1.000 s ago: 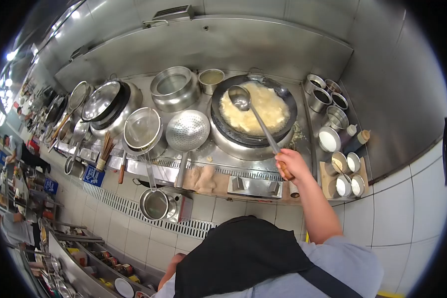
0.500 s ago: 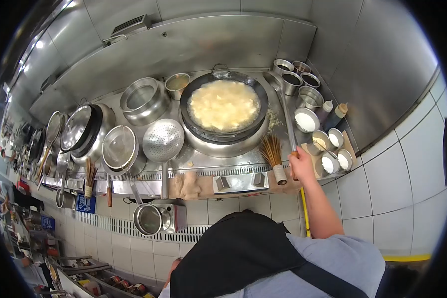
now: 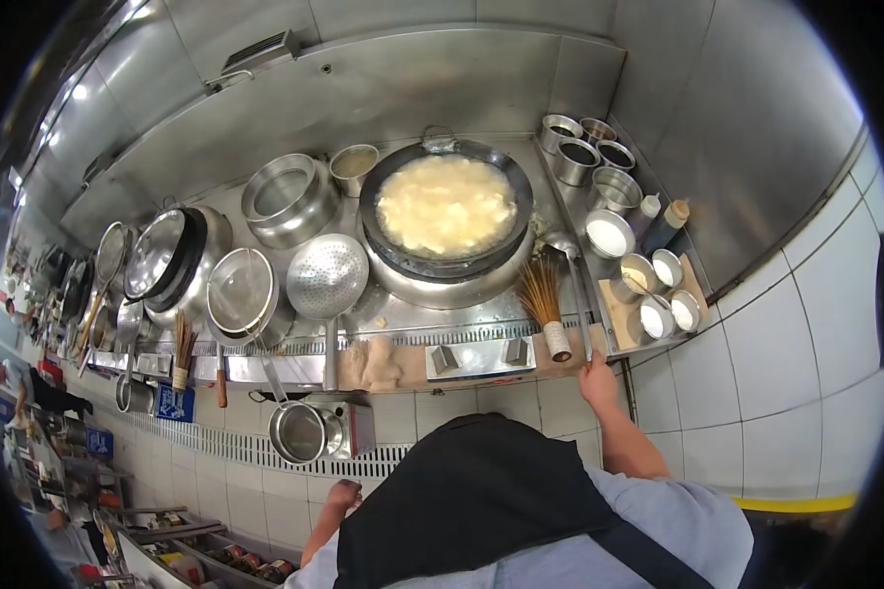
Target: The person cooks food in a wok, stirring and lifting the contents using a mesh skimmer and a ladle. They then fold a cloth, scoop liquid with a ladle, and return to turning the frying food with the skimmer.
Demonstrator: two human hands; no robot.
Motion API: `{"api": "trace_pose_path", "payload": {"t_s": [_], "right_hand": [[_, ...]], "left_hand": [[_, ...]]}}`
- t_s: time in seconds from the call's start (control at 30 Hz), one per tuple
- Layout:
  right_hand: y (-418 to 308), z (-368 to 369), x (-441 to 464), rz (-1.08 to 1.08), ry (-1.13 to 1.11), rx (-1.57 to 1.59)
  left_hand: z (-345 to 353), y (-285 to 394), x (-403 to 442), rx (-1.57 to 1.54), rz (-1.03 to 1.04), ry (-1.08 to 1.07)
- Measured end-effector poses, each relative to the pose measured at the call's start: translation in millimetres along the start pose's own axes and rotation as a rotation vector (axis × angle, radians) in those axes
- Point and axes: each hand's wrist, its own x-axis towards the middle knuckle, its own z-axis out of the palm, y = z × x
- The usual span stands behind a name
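Note:
My right hand (image 3: 597, 381) is closed around the handle end of a long metal ladle (image 3: 572, 257), whose bowl rests on the steel counter right of the wok. Pale chunks in cloudy liquid (image 3: 446, 204) fill the black wok (image 3: 523, 187) on the burner. A bamboo brush (image 3: 543, 306) lies between the wok and the ladle. Low beside my black apron, my left hand (image 3: 345, 494) has its fingers curled; whether it holds anything is hard to tell. A perforated skimmer (image 3: 328, 277) lies left of the wok.
Seasoning tins (image 3: 611, 234) and squeeze bottles (image 3: 666, 226) stand at the right. A mesh strainer (image 3: 240, 292), a steel pot (image 3: 281, 194) and a second covered wok (image 3: 163, 253) are at the left. A pot (image 3: 298, 433) sits below the counter edge. People stand at far left.
The ladle has left the wok and come down on the counter to its right. My right hand has drawn back toward me with the handle. My left hand has come into view.

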Motion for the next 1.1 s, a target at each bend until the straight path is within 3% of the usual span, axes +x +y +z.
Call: {"api": "trace_pose_path", "payload": {"t_s": [0.13, 0.23, 0.3, 0.33, 0.4, 0.47, 0.5, 0.53, 0.6, 0.7, 0.8, 0.87, 0.97, 1.03, 1.1], "right_hand": [[-9, -14, -1, 0.039, -0.117, -0.04], [-22, -25, 2, -0.075, -0.014, -0.156], [-43, -33, 7, -0.387, 0.152, -0.006], [-52, -34, 13, -0.487, 0.086, 0.032], [-73, -27, 14, -0.588, 0.033, 0.105], [-85, -24, 13, -0.671, -0.019, 0.18], [-90, -26, 11, -0.667, -0.029, 0.15], [-93, -29, 10, -0.663, -0.039, 0.119], [-84, -27, 15, -0.659, -0.056, 0.089], [-65, -26, 29, -0.591, -0.107, -0.007], [-84, -36, 37, -0.619, -0.04, 0.147], [-117, -40, 42, -0.905, 0.132, 0.307], [-156, -42, 50, -1.009, -0.046, 0.387], [-172, -33, 50, -1.173, -0.075, 0.385], [-177, -27, 44, -1.233, -0.145, 0.403]], "left_hand": [[3, -7, 8, -0.05, 0.024, 0.061], [3, -6, -7, 0.077, 0.011, -0.04], [0, 29, -42, 0.317, -0.126, 0.068], [3, 14, -40, 0.297, -0.141, 0.076], [5, -48, -11, 0.533, 0.204, -0.149], [22, -126, 28, 0.454, 0.199, -0.209], [21, -119, 23, 0.389, 0.205, -0.274], [27, -111, 16, 0.36, 0.077, -0.198], [21, -20, -38, 0.27, -0.17, -0.027], [40, -15, -40, 0.145, -0.3, -0.023], [53, -7, -43, 0.215, -0.249, -0.052], [54, 13, -53, 0.378, -0.127, -0.072], [49, 66, -74, 0.555, -0.038, -0.044], [68, 30, -27, 0.184, -0.337, -0.046], [79, 2, 12, 0.267, -0.064, 0.166]]}}
